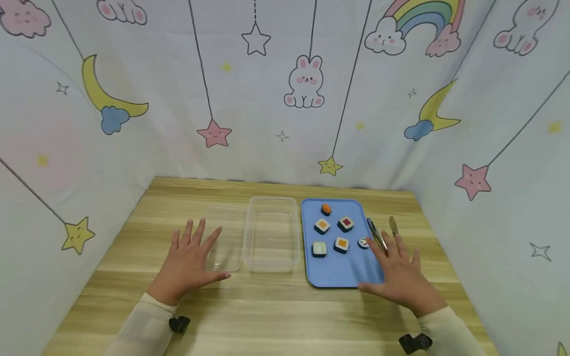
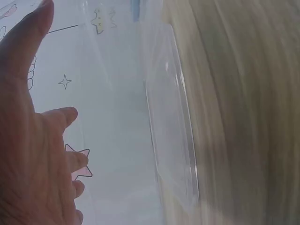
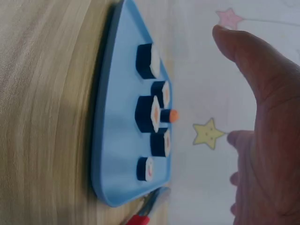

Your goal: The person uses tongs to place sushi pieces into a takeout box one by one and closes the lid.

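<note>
Sushi pieces (image 1: 341, 245), six in number, stand apart on the blue tray (image 1: 331, 274), to the right of the clear container (image 1: 271, 240). Both hands are spread, fingers extended, and hold nothing: the left hand (image 1: 188, 264) is near the shallow clear lid (image 1: 226, 247), the right hand (image 1: 398, 274) about the tray's near right corner. For a clean pick, finger and thumb would best meet a piece's dark sides from above, pressing lightly, clear of topping and neighbours.
</note>
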### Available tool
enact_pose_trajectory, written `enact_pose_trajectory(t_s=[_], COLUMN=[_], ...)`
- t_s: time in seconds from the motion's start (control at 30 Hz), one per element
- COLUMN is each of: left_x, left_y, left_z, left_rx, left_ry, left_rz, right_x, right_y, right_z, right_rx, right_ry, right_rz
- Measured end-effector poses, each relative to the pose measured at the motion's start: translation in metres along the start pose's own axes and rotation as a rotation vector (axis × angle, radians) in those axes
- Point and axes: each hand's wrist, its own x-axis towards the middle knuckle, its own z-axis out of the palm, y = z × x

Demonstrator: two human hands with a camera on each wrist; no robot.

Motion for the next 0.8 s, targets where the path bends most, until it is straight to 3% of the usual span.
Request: enact_pose_trajectory(t_s=[0.13,0.23,0.3,0.4,0.47,0.57,0.67,0.8], left_x=[0.003,0.005,0.008,0.011,0.016,0.022,0.026,0.028], left_y=[0.001,0.007,0.015,0.029,0.037,0.045,0.048,0.048], left_z=[0.002,0.009,0.016,0.032,0.042,0.053,0.061,0.069], left_rx=[-0.08,-0.233,-0.382,-0.613,-0.746,-0.875,-0.967,-1.043], left_ry=[0.031,0.067,0.089,0.115,0.135,0.162,0.176,0.191], left_rz=[0.043,0.045,0.012,-0.11,-0.2,-0.299,-0.315,-0.277], right_x=[0.002,0.004,0.004,0.005,0.007,0.01,0.013,0.013], right_y=[0.002,0.009,0.017,0.033,0.043,0.057,0.069,0.078], right_z=[0.002,0.009,0.017,0.031,0.041,0.055,0.065,0.072], right_rx=[0.016,0.073,0.127,0.218,0.246,0.273,0.272,0.269], right_ry=[0.075,0.216,0.315,0.407,0.422,0.403,0.373,0.35], right_rz=[0.01,0.061,0.128,0.252,0.323,0.421,0.502,0.563])
